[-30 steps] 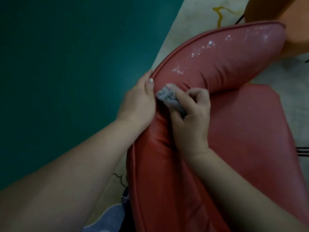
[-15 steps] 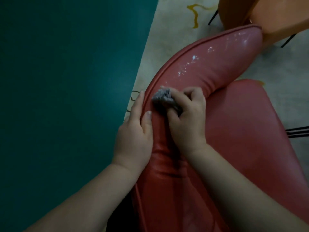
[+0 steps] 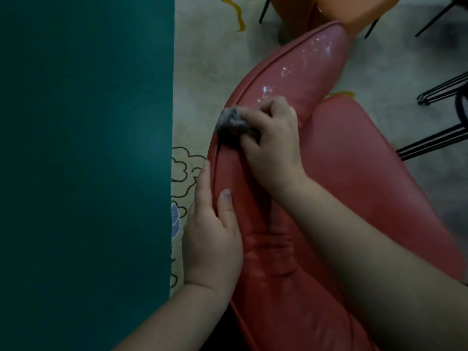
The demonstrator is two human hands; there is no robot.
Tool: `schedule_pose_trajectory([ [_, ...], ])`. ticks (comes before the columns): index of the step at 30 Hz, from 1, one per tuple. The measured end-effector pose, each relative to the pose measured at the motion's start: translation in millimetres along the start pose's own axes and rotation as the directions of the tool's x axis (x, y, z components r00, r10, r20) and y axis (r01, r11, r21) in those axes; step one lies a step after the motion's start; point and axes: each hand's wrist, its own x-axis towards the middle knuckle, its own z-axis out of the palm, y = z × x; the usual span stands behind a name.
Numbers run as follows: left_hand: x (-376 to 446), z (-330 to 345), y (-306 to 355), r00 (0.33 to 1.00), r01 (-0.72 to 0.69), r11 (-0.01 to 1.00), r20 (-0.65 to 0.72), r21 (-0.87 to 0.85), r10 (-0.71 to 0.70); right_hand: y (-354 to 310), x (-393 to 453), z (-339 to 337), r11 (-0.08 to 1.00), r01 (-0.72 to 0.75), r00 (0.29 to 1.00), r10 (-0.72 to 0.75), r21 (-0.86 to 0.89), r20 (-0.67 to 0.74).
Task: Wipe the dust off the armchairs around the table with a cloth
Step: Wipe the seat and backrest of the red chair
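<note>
Head view: the right hand [image 3: 272, 145], its fingers [image 3: 255, 115] curled tight round a balled grey cloth [image 3: 231, 124], presses it on the red armchair's [image 3: 354, 173] curved backrest rim, while below it the left hand [image 3: 212, 231] lies with fingers straight, thumb over the rim, forearm reaching up from below.

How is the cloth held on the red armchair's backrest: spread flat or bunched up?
Bunched up. The grey cloth is a small wad gripped by the right hand, pressed on the red armchair backrest's top edge.
</note>
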Motion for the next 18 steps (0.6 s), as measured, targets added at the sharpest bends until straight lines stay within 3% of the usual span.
schedule_pose_trajectory([
  [7, 39.0, -5.1, 5.1, 0.988, -0.069, 0.996, 0.140, 0.052, 0.061, 6.0, -31.2, -1.6, 0.995, -0.018, 0.999, 0.023, 0.101, -0.049],
  [11, 78.2, -3.0, 13.3, 0.973, -0.121, 0.990, 0.203, 0.066, 0.105, 15.4, 5.7, 0.9, 0.998, -0.026, 0.998, 0.028, 0.049, -0.053],
  [13, 84.3, -2.7, 15.5, 0.969, -0.132, 0.989, 0.219, 0.062, 0.115, 19.8, 23.3, 0.2, 0.992, -0.091, 0.992, 0.098, 0.084, -0.083],
  [18, 93.5, -1.4, 20.7, 0.976, -0.116, 0.991, 0.195, 0.073, 0.100, 16.7, -6.6, -5.7, 0.971, -0.059, 0.993, 0.081, 0.231, -0.090],
])
